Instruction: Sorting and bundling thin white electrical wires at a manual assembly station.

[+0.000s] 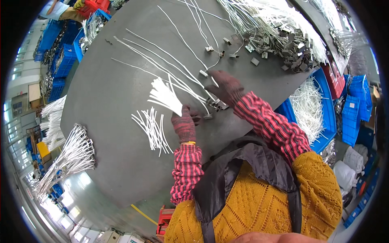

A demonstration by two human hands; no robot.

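My left hand (185, 126), in a dark reddish knit glove, is closed round the lower end of a fanned bundle of white sleeves (167, 97). My right hand (227, 88), gloved alike, hovers over the table with thumb and forefinger apart. A short white piece (214, 82) shows in the gap between them; no firm grip on it is visible. Between my hands lie several white wires (174, 77) with small dark metal-cased connectors (216, 105) at their near ends. Beside my left hand, a loose pile of white sleeves (152, 131) rests on the table.
The dark table (105, 101) carries a large heap of wired connectors (296, 48) at the far right. A tied wire bundle (73, 156) lies at the left edge. A blue bin (324, 105) of white sleeves stands at the right. Another person's arm (71, 14) shows far left.
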